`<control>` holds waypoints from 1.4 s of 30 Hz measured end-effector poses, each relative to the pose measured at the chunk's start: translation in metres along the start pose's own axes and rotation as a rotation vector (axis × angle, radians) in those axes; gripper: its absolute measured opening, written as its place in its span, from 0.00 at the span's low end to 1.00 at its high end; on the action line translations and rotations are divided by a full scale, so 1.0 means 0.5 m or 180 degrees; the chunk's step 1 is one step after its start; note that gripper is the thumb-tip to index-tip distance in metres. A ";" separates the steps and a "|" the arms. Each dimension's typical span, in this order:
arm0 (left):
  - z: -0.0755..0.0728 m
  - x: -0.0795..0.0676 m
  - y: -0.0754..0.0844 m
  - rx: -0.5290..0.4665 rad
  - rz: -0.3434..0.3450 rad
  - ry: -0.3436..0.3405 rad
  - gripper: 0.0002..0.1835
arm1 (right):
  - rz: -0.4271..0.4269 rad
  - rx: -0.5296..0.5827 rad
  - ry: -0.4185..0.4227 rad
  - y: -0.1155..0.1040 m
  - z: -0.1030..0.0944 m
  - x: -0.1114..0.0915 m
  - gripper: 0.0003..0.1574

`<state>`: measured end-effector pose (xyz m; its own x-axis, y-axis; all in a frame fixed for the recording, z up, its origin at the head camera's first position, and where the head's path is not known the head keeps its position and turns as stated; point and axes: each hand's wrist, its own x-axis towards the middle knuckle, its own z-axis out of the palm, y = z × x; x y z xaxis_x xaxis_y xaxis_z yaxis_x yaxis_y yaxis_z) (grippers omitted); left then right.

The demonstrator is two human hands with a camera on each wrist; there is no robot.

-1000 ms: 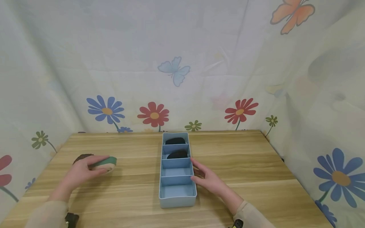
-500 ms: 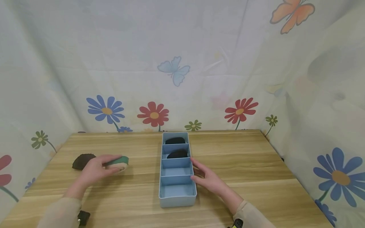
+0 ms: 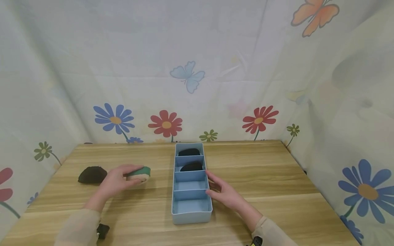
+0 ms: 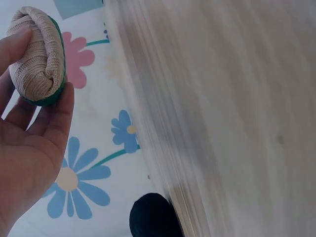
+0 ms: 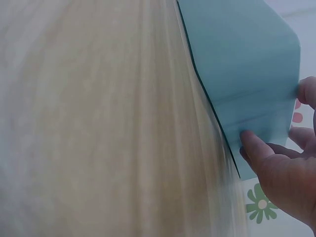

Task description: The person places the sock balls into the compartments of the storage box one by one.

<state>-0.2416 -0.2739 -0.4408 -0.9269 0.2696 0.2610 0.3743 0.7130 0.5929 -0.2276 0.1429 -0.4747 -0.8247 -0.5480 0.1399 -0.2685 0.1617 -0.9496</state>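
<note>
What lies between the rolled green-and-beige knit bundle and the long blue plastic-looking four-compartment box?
Nothing: the head view shows only bare light-brown wood-grain tabletop between the knit bundle and the blue box.

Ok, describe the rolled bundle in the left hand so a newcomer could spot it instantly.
On the wooden table stands a blue four-compartment box. To its left, the left hand holds the rolled bundle. Unlike the dark items nearby, it is green and beige.
</note>
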 end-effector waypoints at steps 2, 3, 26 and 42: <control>0.005 0.004 0.003 0.0000 0.0012 -0.0003 0.29 | -0.0006 0.0015 -0.0005 0.001 0.001 0.000 0.44; 0.007 0.006 0.004 -0.0004 0.0017 -0.0004 0.28 | -0.0013 0.0021 -0.0009 0.001 0.001 0.001 0.44; 0.056 0.028 0.061 -0.0173 0.0075 0.0069 0.28 | 0.0023 0.0012 -0.0002 0.003 -0.001 0.001 0.44; 0.065 0.044 0.134 -0.0149 0.0349 0.0227 0.30 | 0.0040 0.0002 0.0006 0.002 0.000 0.000 0.44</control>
<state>-0.2376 -0.1992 -0.4198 -0.8768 0.2964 0.3787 0.4757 0.6503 0.5924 -0.2279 0.1433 -0.4758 -0.8289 -0.5444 0.1285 -0.2579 0.1682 -0.9514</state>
